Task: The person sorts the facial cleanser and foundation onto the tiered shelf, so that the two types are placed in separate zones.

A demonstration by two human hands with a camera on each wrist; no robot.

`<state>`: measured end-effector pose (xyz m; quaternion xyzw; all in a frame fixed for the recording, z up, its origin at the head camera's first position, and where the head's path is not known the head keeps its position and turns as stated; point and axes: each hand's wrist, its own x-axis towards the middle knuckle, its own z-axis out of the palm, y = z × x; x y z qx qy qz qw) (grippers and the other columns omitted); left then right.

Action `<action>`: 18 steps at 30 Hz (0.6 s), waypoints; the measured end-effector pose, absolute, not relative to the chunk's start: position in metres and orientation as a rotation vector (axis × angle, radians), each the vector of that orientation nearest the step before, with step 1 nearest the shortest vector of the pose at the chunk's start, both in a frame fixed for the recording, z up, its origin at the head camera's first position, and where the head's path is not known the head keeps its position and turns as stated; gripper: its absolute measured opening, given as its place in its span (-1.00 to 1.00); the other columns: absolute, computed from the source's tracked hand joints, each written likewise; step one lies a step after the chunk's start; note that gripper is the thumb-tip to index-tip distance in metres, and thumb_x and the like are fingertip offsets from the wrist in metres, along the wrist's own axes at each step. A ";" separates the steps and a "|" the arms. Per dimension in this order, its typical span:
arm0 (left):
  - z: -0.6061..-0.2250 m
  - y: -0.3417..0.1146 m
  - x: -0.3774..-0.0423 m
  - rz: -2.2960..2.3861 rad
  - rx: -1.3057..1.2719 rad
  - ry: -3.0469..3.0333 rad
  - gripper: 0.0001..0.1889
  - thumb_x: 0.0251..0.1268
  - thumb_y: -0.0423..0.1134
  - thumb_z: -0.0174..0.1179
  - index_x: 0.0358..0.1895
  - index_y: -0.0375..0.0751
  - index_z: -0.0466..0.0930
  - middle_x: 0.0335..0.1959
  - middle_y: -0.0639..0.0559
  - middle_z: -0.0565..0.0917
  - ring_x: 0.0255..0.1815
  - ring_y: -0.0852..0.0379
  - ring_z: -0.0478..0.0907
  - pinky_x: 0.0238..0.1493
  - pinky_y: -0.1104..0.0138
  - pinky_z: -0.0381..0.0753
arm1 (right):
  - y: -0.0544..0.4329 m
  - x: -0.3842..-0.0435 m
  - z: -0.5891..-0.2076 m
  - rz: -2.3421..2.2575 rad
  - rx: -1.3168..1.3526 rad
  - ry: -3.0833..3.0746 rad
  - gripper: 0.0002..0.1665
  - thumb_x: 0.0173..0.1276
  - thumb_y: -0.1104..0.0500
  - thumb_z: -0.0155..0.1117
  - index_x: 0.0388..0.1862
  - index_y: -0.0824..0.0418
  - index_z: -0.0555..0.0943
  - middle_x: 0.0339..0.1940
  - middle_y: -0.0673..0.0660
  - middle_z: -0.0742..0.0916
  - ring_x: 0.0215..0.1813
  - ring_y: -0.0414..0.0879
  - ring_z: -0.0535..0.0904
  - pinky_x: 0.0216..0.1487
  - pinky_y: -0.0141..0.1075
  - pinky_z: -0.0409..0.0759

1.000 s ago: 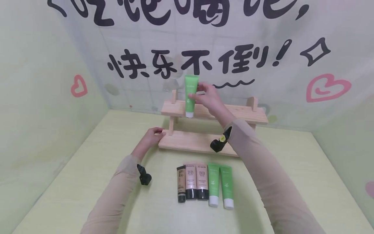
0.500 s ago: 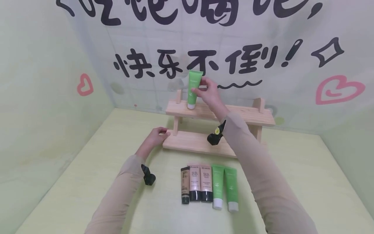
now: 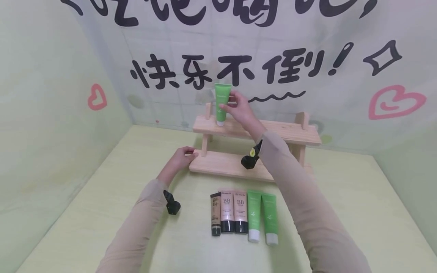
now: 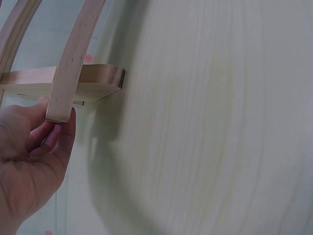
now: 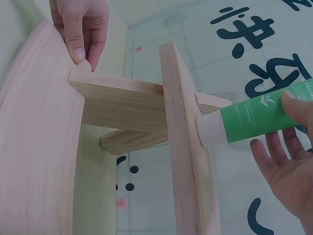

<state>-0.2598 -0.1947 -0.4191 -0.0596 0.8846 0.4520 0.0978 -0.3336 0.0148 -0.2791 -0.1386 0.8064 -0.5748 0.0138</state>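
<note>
My right hand (image 3: 240, 110) pinches a green squeeze tube (image 3: 223, 102) with a white cap, held upright, cap down, over the left part of the upper shelf (image 3: 273, 131). In the right wrist view the tube's white cap (image 5: 211, 129) is right at the upper board's surface, thumb on one side and fingers on the other. My left hand (image 3: 180, 159) grips the left end of the lower shelf (image 3: 222, 163); in the left wrist view, thumb and fingers (image 4: 68, 134) pinch the end of that wooden board (image 4: 73, 73).
In front of the wooden rack lie a small brown tube (image 3: 216, 212), two pink BB cream tubes (image 3: 227, 208) and two green tubes (image 3: 254, 212) in a row on the table (image 3: 170, 242). A wall with black lettering (image 3: 235, 68) stands behind the rack.
The right hand has lowered the green tube from in front of the upper shelf down onto its left part. The left hand has kept its grip on the lower shelf's end.
</note>
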 end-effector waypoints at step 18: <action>-0.413 -0.192 -0.255 1.342 -0.200 2.598 -0.54 0.38 -0.13 -0.03 0.26 -0.29 0.29 0.26 -0.27 0.37 0.28 -0.16 0.30 0.25 0.06 0.36 | 0.038 -0.317 -0.281 -1.888 -0.145 2.221 -0.32 0.26 0.24 0.20 0.33 0.25 0.20 0.24 0.28 0.44 0.25 0.07 0.40 0.19 -0.15 0.49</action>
